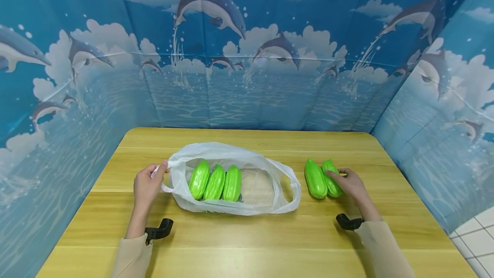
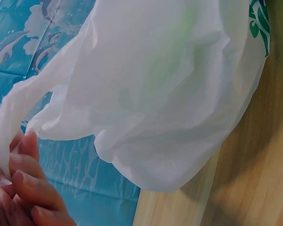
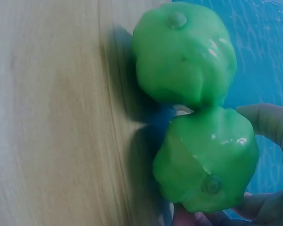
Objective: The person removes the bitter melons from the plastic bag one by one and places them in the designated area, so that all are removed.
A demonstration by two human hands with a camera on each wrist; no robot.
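A white plastic bag (image 1: 233, 208) lies with its mouth spread, three bright green, ridged bitter melons (image 1: 215, 182) side by side in its left half. My left hand (image 1: 147, 185) grips the bag's left handle; in the left wrist view the handle (image 2: 23, 101) runs taut from the curled fingers. Right of the bag, two more bitter melons rest on the table against each other. My right hand (image 1: 348, 183) holds the right one (image 1: 332, 179), thumb and fingers on opposite sides. The other (image 1: 315, 179) touches it, as the right wrist view also shows.
The wooden table (image 1: 247, 243) has a backdrop cloth (image 1: 239, 93) with dolphins behind it and along both sides. The bag's right handle (image 1: 295, 190) loops toward the two melons. Each wrist wears a black camera mount (image 1: 160, 229).
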